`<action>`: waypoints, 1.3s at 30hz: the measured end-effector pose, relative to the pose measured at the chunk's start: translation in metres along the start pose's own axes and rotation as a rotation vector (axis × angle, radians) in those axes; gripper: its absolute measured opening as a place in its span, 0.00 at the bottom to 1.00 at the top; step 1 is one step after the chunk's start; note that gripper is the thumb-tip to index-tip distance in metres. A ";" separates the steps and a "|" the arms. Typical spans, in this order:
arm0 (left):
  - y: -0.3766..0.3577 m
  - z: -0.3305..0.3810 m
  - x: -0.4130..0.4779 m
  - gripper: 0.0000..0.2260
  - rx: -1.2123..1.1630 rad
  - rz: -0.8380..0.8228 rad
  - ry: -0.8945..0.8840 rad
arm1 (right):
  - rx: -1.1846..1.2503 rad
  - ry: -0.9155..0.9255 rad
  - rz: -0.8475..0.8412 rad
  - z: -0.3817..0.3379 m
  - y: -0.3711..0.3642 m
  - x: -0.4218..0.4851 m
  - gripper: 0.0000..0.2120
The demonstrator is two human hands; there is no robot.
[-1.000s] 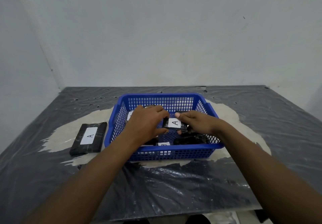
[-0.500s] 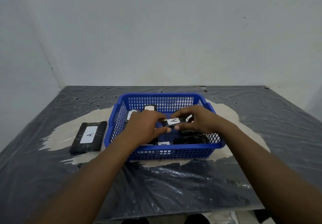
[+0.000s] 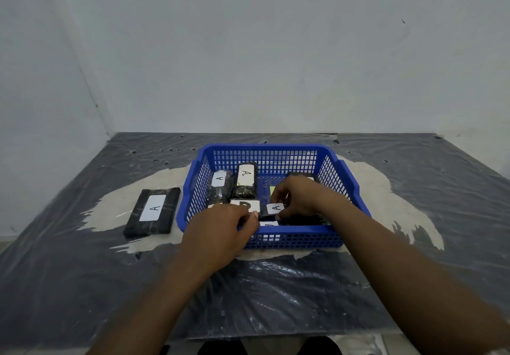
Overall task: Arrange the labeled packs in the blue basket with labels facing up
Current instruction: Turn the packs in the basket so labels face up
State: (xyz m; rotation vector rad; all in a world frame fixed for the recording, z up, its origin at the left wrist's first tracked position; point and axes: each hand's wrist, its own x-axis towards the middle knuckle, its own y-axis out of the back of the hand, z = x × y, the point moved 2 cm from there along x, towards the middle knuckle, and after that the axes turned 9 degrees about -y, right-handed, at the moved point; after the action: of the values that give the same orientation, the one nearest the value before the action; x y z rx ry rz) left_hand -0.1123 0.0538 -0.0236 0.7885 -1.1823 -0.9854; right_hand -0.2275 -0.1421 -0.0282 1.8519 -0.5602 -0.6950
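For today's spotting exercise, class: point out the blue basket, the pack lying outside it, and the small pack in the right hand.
blue basket [image 3: 350, 172]: head view, right rim.
pack outside the basket [image 3: 153, 207]: head view, its white A label.
small pack [image 3: 276, 207]: head view, its A label.

— What couldn't you read?
— The label [image 3: 270, 224] against the basket's near wall [image 3: 292, 237], cut by the rim. The left hand [image 3: 220, 227] covered part of another (maybe a "B").
— And the right hand [image 3: 298, 198]?
— It hid the far pack [image 3: 296, 174].
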 end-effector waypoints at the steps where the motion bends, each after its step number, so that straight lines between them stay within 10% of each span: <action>1: 0.000 0.000 0.000 0.24 0.001 0.001 0.001 | -0.008 0.002 -0.001 0.000 -0.002 -0.001 0.16; 17: 0.002 -0.002 0.004 0.20 -0.055 -0.060 0.036 | 0.071 -0.057 0.020 -0.003 0.010 -0.020 0.22; 26: -0.007 0.029 0.080 0.10 -0.239 -0.335 -0.178 | 0.096 -0.152 0.759 0.038 0.032 -0.099 0.07; 39: -0.052 0.054 0.127 0.20 -0.014 -0.730 -0.378 | 0.469 -0.306 0.673 0.055 0.006 -0.100 0.13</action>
State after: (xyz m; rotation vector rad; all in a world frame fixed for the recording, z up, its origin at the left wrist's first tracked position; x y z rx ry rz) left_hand -0.1646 -0.0834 -0.0107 1.0851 -1.2191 -1.8018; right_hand -0.3381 -0.1144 -0.0189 1.8035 -1.5654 -0.4014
